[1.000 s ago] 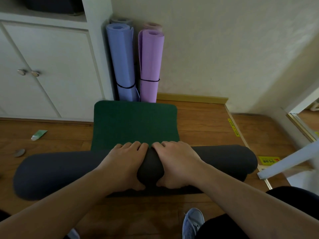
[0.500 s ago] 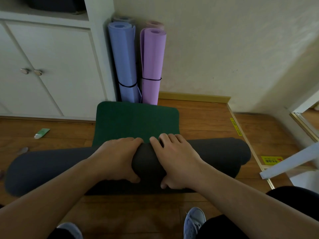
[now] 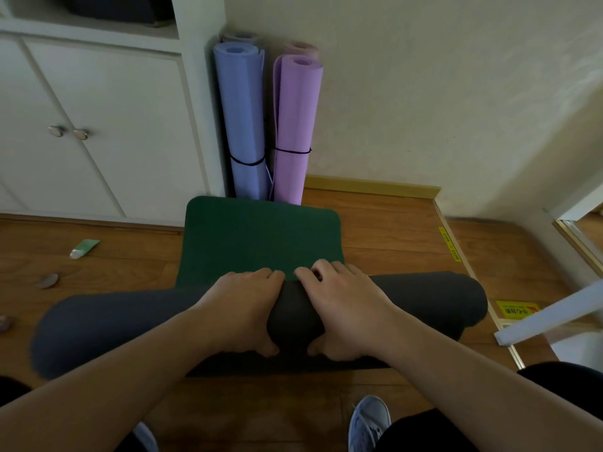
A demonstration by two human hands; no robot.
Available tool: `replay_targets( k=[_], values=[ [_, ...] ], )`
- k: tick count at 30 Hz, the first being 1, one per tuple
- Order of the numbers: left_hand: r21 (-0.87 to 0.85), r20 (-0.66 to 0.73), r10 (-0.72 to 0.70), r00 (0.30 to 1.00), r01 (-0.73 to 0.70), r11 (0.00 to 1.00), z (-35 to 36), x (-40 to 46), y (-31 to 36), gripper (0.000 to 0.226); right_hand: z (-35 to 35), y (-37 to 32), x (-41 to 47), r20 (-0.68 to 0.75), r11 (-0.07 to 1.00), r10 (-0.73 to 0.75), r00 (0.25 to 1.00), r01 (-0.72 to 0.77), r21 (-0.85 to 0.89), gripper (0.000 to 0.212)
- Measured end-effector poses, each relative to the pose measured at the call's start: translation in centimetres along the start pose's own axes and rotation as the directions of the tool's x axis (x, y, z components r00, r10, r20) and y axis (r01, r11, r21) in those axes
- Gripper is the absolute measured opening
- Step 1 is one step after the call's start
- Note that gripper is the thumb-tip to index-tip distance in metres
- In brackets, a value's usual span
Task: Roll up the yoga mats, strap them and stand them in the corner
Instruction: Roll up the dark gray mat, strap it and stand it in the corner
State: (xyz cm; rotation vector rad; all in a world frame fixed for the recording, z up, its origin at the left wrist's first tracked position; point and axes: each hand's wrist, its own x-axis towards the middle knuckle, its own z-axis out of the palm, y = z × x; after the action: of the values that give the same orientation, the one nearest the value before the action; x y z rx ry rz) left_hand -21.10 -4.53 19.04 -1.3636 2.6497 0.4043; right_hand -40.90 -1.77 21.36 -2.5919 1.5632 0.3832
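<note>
A yoga mat lies on the wooden floor, mostly wound into a thick dark grey roll (image 3: 114, 321) that runs left to right. Its green unrolled end (image 3: 261, 236) stretches toward the corner. My left hand (image 3: 241, 308) and my right hand (image 3: 342, 305) grip the roll's middle side by side, fingers curled over the top and thumbs under the near side. A blue rolled mat (image 3: 243, 119) and a purple rolled mat (image 3: 295, 125) stand upright in the corner, each bound by a black strap. The tops of two more rolls show behind them.
A white cabinet (image 3: 114, 125) with two knobs forms the left side of the corner. A small green tube (image 3: 84, 248) and a round flat object (image 3: 48, 280) lie on the floor at left. A white bar (image 3: 548, 314) slants in at right. My shoe (image 3: 368, 422) is below the roll.
Both hands have shifted forward over the roll, and the roll has turned a little toward the corner, covering slightly more of the green end.
</note>
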Motion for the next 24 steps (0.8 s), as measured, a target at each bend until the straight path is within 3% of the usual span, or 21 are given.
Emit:
replay_targets(
  k=[3,9,13,16,20,24],
  values=[
    [-0.052,0.014,-0.001,1.0,0.001,0.999,-0.5,-0.2,-0.5,0.085,0.1,-0.4,0.0,-0.023,0.998,-0.011,1.0,0.01,-0.063,0.121],
    [-0.008,-0.02,0.022,1.0,-0.023,1.0,0.4,-0.7,0.0,0.095,0.1,0.5,0.6,-0.013,0.999,-0.009,1.0,0.009,0.044,0.095],
    [0.068,-0.025,0.035,0.999,-0.033,0.997,1.2,-0.5,0.8,0.106,-0.3,0.9,0.5,0.112,0.987,0.03,0.993,-0.047,0.154,0.085],
    [0.041,-0.011,0.04,0.999,-0.04,0.998,0.8,-0.3,1.2,0.093,-0.5,0.8,0.2,0.149,0.988,0.016,0.989,-0.038,0.149,0.091],
    [-0.052,0.004,0.024,1.0,-0.024,0.998,-0.2,-0.3,0.6,0.093,0.0,-0.5,-0.4,0.03,1.0,-0.02,0.999,0.02,0.013,0.119],
    [-0.05,0.002,0.019,1.0,-0.019,0.999,-0.4,-0.5,0.7,0.097,0.1,-0.3,-0.2,-0.004,0.998,-0.013,1.0,0.013,0.065,0.106]
  ],
)
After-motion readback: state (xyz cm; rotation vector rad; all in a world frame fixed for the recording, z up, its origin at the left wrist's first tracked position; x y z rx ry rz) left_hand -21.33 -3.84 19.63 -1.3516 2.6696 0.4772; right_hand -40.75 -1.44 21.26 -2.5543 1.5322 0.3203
